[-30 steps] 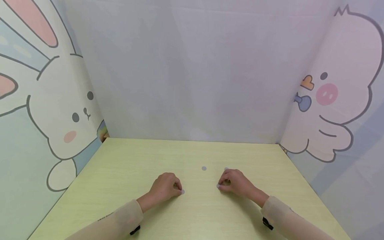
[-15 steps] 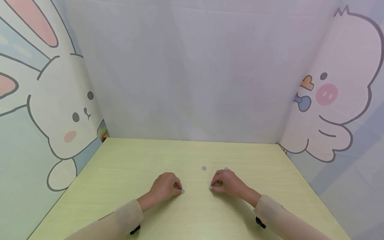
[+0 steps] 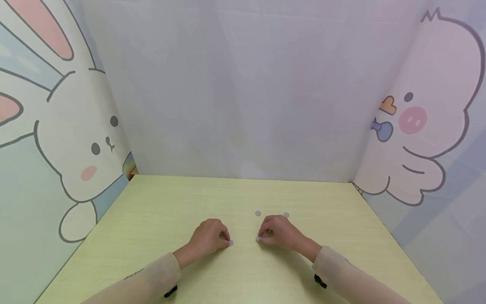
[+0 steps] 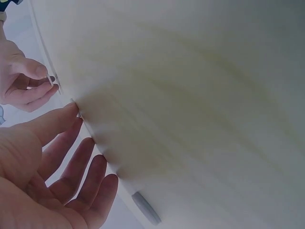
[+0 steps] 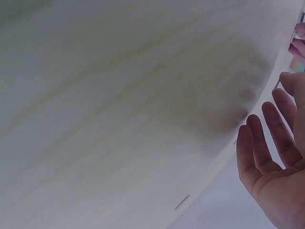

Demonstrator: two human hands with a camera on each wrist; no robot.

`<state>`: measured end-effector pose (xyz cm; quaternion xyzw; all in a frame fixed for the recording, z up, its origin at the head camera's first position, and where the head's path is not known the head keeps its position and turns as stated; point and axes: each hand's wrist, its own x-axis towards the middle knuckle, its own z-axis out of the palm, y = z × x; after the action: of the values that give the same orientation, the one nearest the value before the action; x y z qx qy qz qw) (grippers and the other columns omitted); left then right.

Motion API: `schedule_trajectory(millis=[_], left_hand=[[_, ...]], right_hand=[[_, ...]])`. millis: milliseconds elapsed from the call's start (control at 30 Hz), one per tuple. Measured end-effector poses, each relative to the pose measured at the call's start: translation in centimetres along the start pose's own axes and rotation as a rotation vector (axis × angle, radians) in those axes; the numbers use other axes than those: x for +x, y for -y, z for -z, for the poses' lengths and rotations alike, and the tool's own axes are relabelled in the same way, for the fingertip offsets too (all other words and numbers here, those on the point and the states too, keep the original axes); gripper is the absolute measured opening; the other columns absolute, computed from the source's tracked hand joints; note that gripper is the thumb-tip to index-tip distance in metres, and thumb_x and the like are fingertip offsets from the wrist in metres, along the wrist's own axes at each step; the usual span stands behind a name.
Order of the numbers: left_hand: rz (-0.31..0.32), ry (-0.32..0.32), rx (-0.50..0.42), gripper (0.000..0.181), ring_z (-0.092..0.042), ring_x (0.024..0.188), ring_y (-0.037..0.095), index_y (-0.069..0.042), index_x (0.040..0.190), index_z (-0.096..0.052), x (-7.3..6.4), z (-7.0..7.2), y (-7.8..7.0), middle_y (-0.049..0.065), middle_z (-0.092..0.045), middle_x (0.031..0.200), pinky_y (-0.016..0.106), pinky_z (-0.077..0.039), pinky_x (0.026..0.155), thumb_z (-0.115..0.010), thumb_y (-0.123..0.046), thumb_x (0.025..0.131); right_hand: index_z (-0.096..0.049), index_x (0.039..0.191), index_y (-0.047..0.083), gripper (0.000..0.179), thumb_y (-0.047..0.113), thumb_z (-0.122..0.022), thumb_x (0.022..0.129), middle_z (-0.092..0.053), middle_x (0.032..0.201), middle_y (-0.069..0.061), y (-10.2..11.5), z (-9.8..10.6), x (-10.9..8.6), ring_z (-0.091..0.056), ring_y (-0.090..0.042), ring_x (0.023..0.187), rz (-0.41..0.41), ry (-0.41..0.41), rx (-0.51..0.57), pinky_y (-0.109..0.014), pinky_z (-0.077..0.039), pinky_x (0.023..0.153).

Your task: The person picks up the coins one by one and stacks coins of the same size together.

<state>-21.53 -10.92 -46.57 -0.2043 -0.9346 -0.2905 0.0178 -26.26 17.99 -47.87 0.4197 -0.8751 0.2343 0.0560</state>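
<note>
My left hand [image 3: 209, 237] rests low over the table, thumb and forefinger pinching a small grey coin-like disc [image 3: 231, 242] at its edge. Facing it from the right, my right hand [image 3: 280, 232] pinches a second grey disc [image 3: 258, 239] between thumb and forefinger, near the tabletop. In the right wrist view that disc [image 5: 277, 84] shows as a thin edge at the fingertips, with the other fingers loosely bent. Beyond the hands lie two more flat grey discs, one near the middle [image 3: 258, 213] and one behind the right hand's knuckles [image 3: 286, 214].
The pale yellow table [image 3: 182, 194] runs back to a plain light curtain [image 3: 243, 93]. Cartoon-printed cloth walls, a rabbit [image 3: 76, 160] on the left and a chick-like figure [image 3: 429, 84] on the right, flank it. Part of a disc [image 4: 146, 208] shows beside the left hand's fingers.
My right hand has moved left across the table with its pinched disc, closer to the left hand. The disc behind it now shows fully. The left hand has stayed in place.
</note>
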Motion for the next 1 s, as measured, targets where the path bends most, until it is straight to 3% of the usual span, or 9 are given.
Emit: schedule_trajectory(millis=[1000], left_hand=[[-0.009,-0.001,-0.003,0.015,-0.055,0.077,0.009,-0.019,0.075,-0.080,0.1,0.0,0.2,-0.007,-0.066,0.083,0.032,-0.049,0.067,-0.093,-0.018,0.082]], right_hand=[[-0.084,0.088,0.015,0.004,0.017,-0.087,0.088,-0.075,0.089,0.009,3.2,-2.4,3.6,-0.067,-0.005,0.085,0.001,0.038,-0.019,-0.020,-0.054,0.079]])
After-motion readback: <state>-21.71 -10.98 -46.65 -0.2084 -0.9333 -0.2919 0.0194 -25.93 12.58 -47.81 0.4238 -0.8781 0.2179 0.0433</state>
